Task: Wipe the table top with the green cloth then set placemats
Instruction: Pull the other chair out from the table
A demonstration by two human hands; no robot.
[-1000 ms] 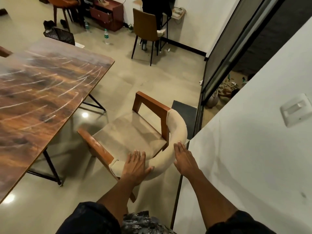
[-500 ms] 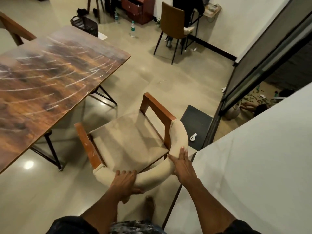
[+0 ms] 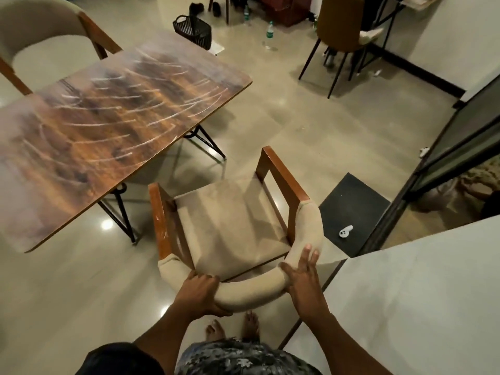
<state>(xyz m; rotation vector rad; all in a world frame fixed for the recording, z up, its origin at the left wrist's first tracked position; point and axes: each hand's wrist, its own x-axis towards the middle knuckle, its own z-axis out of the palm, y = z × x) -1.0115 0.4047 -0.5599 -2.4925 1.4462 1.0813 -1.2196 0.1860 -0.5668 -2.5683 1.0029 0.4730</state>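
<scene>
The wooden table top (image 3: 113,125), streaked with pale curved marks, fills the upper left. An armchair (image 3: 230,220) with a beige seat and brown wooden arms stands on the floor just right of the table's near edge, apart from it. My left hand (image 3: 200,293) grips the padded curved backrest from below and behind, fingers curled over its top. My right hand (image 3: 303,277) presses flat against the backrest's right bend with straight fingers. No green cloth or placemat is in view.
A second beige chair (image 3: 40,31) stands at the table's far left. Beyond it are a black basket (image 3: 193,31), a water bottle (image 3: 269,35) and a brown chair (image 3: 341,28). A dark mat (image 3: 359,204) holds a white controller (image 3: 345,231). A white wall (image 3: 411,307) is close on my right.
The chair has swung round and shifted nearer the table. My left hand went from lying flat on the backrest to curling around it; my right hand stays flat on the right bend.
</scene>
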